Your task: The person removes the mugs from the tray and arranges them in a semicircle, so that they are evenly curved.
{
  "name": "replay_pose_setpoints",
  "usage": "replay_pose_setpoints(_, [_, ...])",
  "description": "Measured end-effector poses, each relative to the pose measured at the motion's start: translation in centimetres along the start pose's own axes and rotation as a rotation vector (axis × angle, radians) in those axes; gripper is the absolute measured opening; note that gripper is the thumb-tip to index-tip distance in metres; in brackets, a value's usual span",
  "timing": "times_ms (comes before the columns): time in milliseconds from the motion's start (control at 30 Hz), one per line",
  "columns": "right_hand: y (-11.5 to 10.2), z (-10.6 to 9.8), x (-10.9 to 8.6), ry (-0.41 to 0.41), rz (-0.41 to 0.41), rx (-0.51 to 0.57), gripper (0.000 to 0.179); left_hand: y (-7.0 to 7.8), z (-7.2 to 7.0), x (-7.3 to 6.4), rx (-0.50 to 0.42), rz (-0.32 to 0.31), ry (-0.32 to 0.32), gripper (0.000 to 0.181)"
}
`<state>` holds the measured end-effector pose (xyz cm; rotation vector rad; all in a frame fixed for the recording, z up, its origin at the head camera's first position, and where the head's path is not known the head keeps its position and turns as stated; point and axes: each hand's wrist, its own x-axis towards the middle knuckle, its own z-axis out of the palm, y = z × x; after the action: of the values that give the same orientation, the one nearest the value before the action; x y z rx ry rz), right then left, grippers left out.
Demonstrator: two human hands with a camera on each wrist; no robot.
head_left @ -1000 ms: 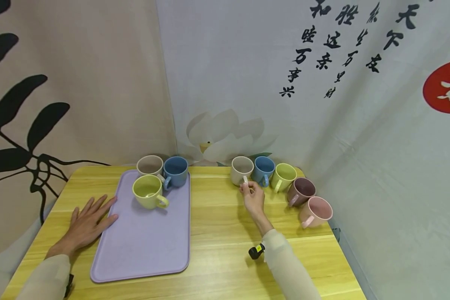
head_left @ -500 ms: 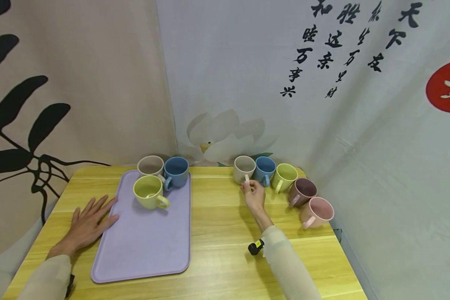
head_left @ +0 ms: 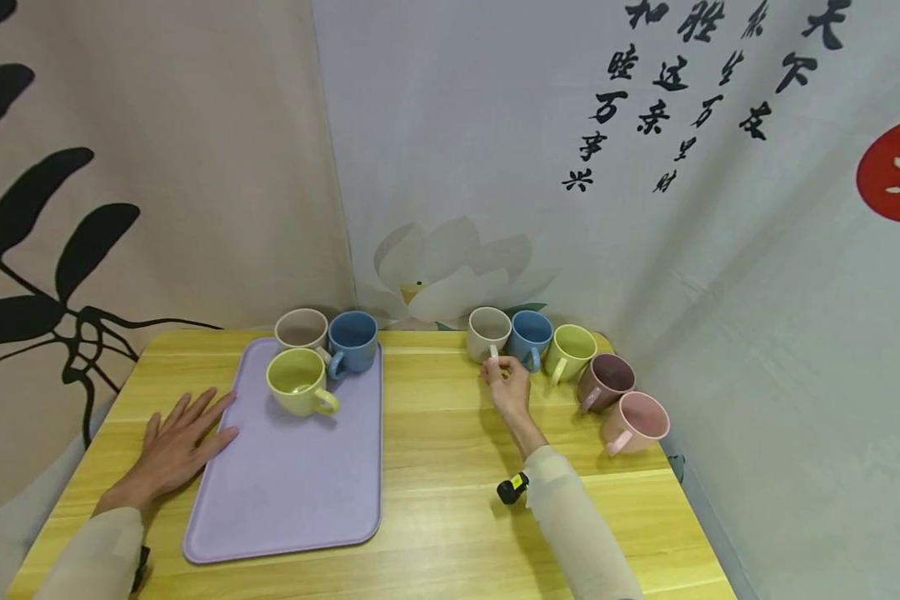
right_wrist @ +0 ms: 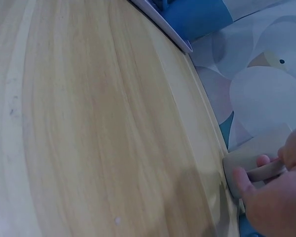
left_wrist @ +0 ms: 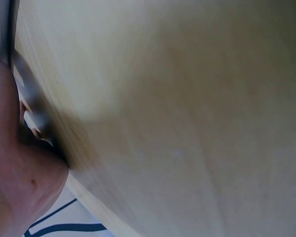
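At the back of the wooden table, my right hand (head_left: 510, 393) pinches the handle of an off-white mug (head_left: 480, 346). The mug stands upright beside a blue mug (head_left: 527, 346). In the right wrist view, thumb and fingers close round that handle, with the off-white mug (right_wrist: 251, 150) behind it. My left hand (head_left: 171, 450) lies flat with spread fingers on the left, its fingertips at the edge of a lilac tray (head_left: 292, 483). On the tray stand a greyish mug (head_left: 300, 333), another blue mug (head_left: 358, 354) and a yellow-green mug (head_left: 292, 402).
Right of the blue mug, a second yellow-green mug (head_left: 566, 357), a plum mug (head_left: 594, 392) and a pink mug (head_left: 622, 433) curve along the table's right edge. A printed curtain (head_left: 450, 167) hangs right behind the table (head_left: 435, 492).
The off-white mug has shifted slightly to the right, closer to the blue mug, with my right hand still on its handle. My left hand has stayed put.
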<state>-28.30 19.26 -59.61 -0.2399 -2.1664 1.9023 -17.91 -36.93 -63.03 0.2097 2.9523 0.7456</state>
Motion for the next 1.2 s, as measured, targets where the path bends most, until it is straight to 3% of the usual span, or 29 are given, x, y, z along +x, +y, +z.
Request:
replay_pose_setpoints(433, [0.0,-0.7,-0.2,-0.017,0.049,-0.048,0.023,-0.1,0.1,0.0,0.002,0.004,-0.001,0.078])
replay_pose_setpoints(667, [0.1,-1.4,-0.6,-0.052,-0.012,-0.12,0.034,-0.1,0.4,0.0,0.008,0.018,0.024,0.077])
replay_pose_setpoints(900, [-0.3,-1.8,-1.6,-0.082,-0.058,-0.182,0.059,-0.2,0.4,0.0,0.018,0.016,0.023,0.077])
replay_pose_setpoints(1200, [-2.3,-1.2,-3.9,-0.001,-0.202,-0.231,0.076,-0.2,0.2,0.0,0.011,0.019,0.026,0.077])
